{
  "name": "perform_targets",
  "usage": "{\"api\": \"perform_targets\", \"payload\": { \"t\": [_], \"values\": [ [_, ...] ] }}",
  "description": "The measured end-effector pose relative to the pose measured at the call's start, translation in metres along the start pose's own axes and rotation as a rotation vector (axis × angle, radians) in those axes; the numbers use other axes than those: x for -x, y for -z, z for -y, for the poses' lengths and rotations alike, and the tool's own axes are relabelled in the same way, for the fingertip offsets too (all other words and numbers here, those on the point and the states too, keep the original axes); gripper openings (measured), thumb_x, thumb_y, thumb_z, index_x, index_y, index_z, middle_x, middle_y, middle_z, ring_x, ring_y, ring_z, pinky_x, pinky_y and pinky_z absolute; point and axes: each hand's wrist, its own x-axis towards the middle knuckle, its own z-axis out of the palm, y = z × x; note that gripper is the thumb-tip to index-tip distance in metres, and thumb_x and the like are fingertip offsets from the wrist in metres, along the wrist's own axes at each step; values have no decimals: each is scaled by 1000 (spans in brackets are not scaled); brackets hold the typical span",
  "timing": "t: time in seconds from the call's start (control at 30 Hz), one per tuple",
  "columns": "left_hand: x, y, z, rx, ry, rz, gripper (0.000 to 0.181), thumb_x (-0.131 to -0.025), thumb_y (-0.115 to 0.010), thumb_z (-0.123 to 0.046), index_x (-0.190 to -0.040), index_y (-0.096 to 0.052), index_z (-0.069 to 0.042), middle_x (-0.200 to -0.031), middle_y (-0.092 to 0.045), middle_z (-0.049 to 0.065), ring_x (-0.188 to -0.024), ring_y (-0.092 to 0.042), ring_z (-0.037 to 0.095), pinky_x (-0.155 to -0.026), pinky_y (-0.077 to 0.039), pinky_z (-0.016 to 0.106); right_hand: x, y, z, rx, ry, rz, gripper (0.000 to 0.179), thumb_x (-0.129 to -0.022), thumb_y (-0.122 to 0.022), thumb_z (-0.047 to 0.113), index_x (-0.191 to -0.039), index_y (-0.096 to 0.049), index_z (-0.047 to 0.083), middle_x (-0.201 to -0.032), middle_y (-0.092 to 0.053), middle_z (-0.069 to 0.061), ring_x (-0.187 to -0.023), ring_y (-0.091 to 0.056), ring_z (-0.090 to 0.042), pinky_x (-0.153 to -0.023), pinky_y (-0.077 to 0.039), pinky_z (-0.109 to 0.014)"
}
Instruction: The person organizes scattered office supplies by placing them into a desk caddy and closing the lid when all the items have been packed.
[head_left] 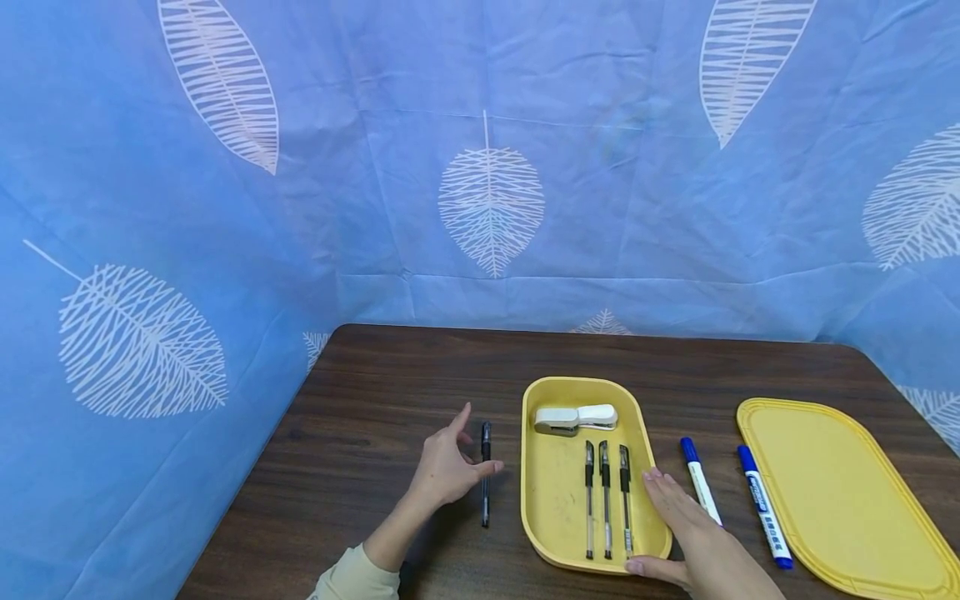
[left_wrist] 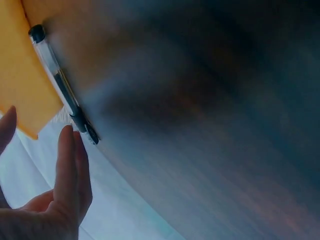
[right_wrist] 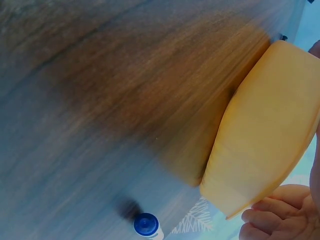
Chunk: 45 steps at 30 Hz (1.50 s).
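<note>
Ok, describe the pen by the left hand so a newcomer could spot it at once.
On the dark table sits a yellow tray. Just left of it, by the left hand, lies the pen. Unlike the three pens inside, it lies on the table itself.

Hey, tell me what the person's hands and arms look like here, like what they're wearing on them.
The left hand is bare, with no glove or ring visible; a pale, cream-coloured sleeve covers the forearm and ends short of the wrist. The right hand is also ungloved; no sleeve shows on that side.
</note>
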Motion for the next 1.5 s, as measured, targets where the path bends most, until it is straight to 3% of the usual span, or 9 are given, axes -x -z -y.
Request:
{"api": "perform_targets", "payload": {
  "t": [0.27,0.5,0.93,1.23,1.5],
  "values": [
    [0,-5,-4,5,14,26,93,-74,-85,-23,-149,-35,-4,-104,-62,17,-68,-63,13,-61,-53,28,0,-1,-2,4,13,-27,104,-71,-71,64,-148,-38,2,-150,-40,-22,-135,-38,-46,-95,-46,-59],
    [-1,-10,-5,-61,67,22,93,-72,-86,-27,-148,-37,-5,-93,-62,9,-79,-52,17,-67,-47,33,0,-1,-1,5,26,-34,104,-71,-71,64,-148,-38,2,-150,-40,-22,-136,-38,-46,-95,-46,-59],
    [1,-15,-6,-69,74,24,87,-71,-86,-19,-144,-42,2,-81,-58,7,-67,-47,16,-57,-40,26,0,-1,-1,15,27,-37,104,-70,-71,64,-147,-38,1,-150,-40,-22,-135,-38,-46,-97,-45,-59],
    [1,-20,-6,-129,62,-3,73,-70,-82,-5,-136,-51,5,-76,-59,6,-68,-51,16,-61,-46,31,1,-1,-1,-4,20,-42,103,-71,-71,63,-148,-37,3,-151,-39,-22,-135,-38,-46,-95,-45,-61],
    [4,-20,-11,-117,101,6,65,-71,-80,-5,-130,-55,7,-66,-58,3,-56,-53,13,-49,-45,26,1,-1,0,-6,20,-37,104,-71,-71,62,-149,-36,3,-151,-39,-22,-135,-38,-47,-95,-45,-61]
  ]
}}
